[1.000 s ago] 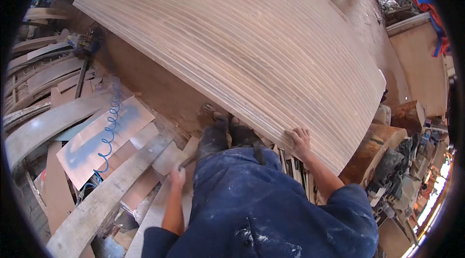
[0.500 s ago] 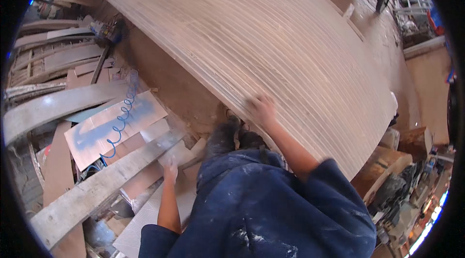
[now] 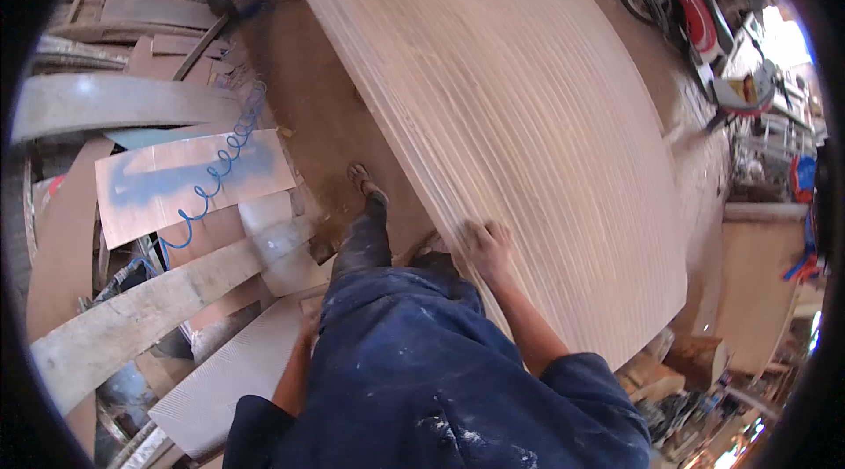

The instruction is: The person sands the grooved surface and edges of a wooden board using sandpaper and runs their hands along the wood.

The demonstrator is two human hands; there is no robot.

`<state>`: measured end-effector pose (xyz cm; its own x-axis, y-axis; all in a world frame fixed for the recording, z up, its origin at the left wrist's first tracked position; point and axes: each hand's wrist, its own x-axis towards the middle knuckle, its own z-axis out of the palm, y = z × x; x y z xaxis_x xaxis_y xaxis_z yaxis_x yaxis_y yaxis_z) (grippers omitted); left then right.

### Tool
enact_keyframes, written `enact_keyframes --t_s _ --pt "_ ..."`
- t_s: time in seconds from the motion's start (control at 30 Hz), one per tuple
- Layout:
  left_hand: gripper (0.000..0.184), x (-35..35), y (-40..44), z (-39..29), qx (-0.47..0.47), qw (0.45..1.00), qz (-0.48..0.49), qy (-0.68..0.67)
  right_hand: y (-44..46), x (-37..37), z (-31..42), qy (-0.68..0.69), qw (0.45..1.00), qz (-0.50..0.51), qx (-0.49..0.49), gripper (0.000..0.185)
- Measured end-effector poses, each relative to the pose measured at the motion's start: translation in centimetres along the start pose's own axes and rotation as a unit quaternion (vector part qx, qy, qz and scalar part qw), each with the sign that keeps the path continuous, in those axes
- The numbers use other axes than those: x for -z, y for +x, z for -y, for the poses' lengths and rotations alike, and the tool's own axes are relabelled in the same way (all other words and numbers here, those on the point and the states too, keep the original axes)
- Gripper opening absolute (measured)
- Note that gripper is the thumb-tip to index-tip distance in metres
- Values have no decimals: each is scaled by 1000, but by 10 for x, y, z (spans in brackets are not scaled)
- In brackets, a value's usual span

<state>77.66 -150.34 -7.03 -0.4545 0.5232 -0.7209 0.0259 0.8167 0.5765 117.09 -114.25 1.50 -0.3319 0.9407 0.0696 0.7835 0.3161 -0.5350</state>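
A large pale wooden panel (image 3: 528, 143) with long parallel grooves stretches from the top of the view down to my right side. My right hand (image 3: 493, 251) rests on it near its left edge, fingers curled down against the grooves; whatever may be under them is hidden. Beside my left hip hangs my left hand (image 3: 310, 321), mostly covered by my shirt, its fingers not visible. Close to it lies a pale finely ribbed sheet (image 3: 224, 381).
A curved grey plank (image 3: 167, 315), a blue-sprayed board (image 3: 194, 183) and a coiled blue hose (image 3: 211, 180) lie at left. A motorcycle (image 3: 682, 7) stands at upper right. Cut logs (image 3: 695, 359) lie past the panel's lower right.
My view has turned, and one foot now shows stepped out beside the panel. My right hand stays near the panel's edge. My left hand has drawn in against my body.
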Motion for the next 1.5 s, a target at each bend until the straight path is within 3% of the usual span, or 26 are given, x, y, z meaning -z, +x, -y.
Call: enact_keyframes --t_s 0.1,0.17,0.2,0.3,0.37,0.43,0.5,0.53,0.57,0.6,0.63,0.67,0.77,0.87,0.9,0.97,1.07,1.1,1.17,1.27,1.3,1.37,1.43,1.47,1.5 --pt "35 25 55 -57 42 998 -18 -39 135 -47 41 10 1000 -3 28 29" --pt "38 45 89 -80 -29 1000 -12 4 225 -87 62 -11 998 -29 57 29" --pt "38 52 95 -97 -20 1000 -20 -9 268 -108 71 -33 996 -42 77 29" --pt "40 82 111 -155 -79 995 -46 -49 396 -132 129 -9 998 22 51 28" --pt "40 97 125 -174 -76 990 -117 -31 445 -145 147 4 998 37 59 27" --pt "42 114 144 -169 -66 991 -112 -38 462 -150 150 40 998 39 41 27" --pt "43 125 159 -151 -58 993 -93 -45 415 -162 113 -13 997 -28 73 28" --pt "43 129 165 -135 -30 997 -72 -29 375 -143 99 -24 998 55 34 29" --pt "43 128 170 -130 -5 998 -54 -13 310 -138 65 -48 997 19 57 28" --pt "43 124 172 -131 -7 999 -46 -17 257 -93 85 -89 994 58 0 26" --pt "41 122 169 -133 29 998 -33 -34 203 -71 65 27 994 88 -61 24" --pt "40 121 164 -133 68 996 -20 -49 149 -51 55 -3 993 88 -74 24" --pt "40 118 165 -126 120 993 12 -13 77 -16 52 -61 992 76 -78 22" --pt "40 123 173 -136 91 995 49 12 110 -42 54 -34 991 60 -111 22" --pt "40 123 180 -138 88 995 47 13 156 -56 66 -23 996 39 -73 23" --pt "40 129 190 -134 -40 999 8 -14 260 -102 85 -38 998 24 -32 22" --pt "42 129 191 -188 -13 999 -23 -33 420 -187 100 -27 999 -20 33 30" --pt "42 129 190 -202 -10 998 -39 -38 462 -214 102 -18 994 -93 62 28" --pt "43 123 194 -225 -100 988 -45 109 513 -181 163 18 1000 20 -13 22" --pt "45 84 195 -262 -143 985 -50 78 496 -187 136 156 988 17 3 19" --pt "46 68 191 -280 -152 982 -40 101 473 -179 128 97 995 -2 35 20" --pt "47 25 184 -303 -253 955 -15 152 386 -155 96 21 997 -34 60 24" --pt "47 -21 165 -342 -290 936 -6 197 279 -127 51 -44 994 -41 90 30" --pt "47 -47 157 -353 -342 914 -26 215 224 -87 54 24 999 37 19 31" --pt "48 -70 148 -363 -392 889 -48 231 165 -70 33 12 999 49 3 31"
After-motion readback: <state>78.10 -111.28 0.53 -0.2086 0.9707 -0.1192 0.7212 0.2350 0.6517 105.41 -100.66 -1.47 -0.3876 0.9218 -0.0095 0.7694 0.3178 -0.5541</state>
